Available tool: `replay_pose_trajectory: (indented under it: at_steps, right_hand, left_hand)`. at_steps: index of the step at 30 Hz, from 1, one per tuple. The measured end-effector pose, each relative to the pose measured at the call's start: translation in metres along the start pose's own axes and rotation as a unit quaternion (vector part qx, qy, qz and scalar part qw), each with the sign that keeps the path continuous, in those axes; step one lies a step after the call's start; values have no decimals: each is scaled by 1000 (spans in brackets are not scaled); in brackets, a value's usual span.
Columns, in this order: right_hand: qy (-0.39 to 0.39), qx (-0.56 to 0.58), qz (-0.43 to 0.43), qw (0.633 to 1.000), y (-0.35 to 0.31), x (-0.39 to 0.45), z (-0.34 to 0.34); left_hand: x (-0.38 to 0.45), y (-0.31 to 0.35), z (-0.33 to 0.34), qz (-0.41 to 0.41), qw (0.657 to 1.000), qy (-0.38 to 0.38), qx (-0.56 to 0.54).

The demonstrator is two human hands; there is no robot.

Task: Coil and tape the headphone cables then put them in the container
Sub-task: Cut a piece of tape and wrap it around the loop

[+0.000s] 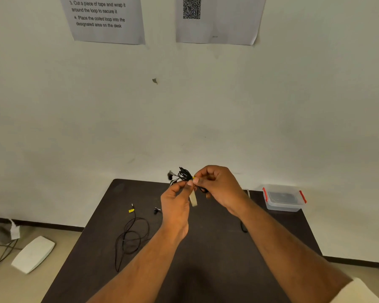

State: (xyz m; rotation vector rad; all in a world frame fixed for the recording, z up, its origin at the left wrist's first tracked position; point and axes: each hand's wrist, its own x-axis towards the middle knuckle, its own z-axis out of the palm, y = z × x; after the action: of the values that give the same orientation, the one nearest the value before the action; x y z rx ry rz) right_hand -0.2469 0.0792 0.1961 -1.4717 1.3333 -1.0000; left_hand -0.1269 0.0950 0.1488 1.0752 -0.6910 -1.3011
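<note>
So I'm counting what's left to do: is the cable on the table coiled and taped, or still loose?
Loose. The cable sprawls in uneven loops on the table, with no tape visible on it.

Black coiled cable (185, 174), tape (193, 199) dangling

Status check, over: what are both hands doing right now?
Left hand and right hand pinch coiled black headphone cable; beige tape strip hangs below. Clear red-clipped container waits unobstructed.
</note>
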Motion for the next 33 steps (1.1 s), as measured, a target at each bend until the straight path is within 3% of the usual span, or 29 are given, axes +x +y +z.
replay_pose_trajectory:
  at_steps: [4,6,8,11,13,19,26,33]
  right_hand:
    - [-21,-131,-76,988,-2,-2,0]
    - [-13,-233,-128,964,-1,0,0]
    - [5,-381,-202,902,4,3,2]
    - [65,-549,-300,777,12,5,3]
    - [87,-560,-322,758,17,4,2]
    - [73,-446,-239,859,31,7,2]
    - [123,-340,-224,905,33,1,1]
    - [119,-309,-206,921,40,-5,1]
  left_hand:
    - [4,5,-3,21,1000,19,9]
    - [5,4,-2,34,999,14,28]
    - [6,4,-2,37,998,18,41]
    - [6,6,0,44,997,14,63]
    - [5,7,1,51,995,-1,89]
    - [6,9,-3,5,988,-85,130]
    - [-2,9,-15,-149,960,-138,190]
    - [0,15,-20,-59,960,-206,179]
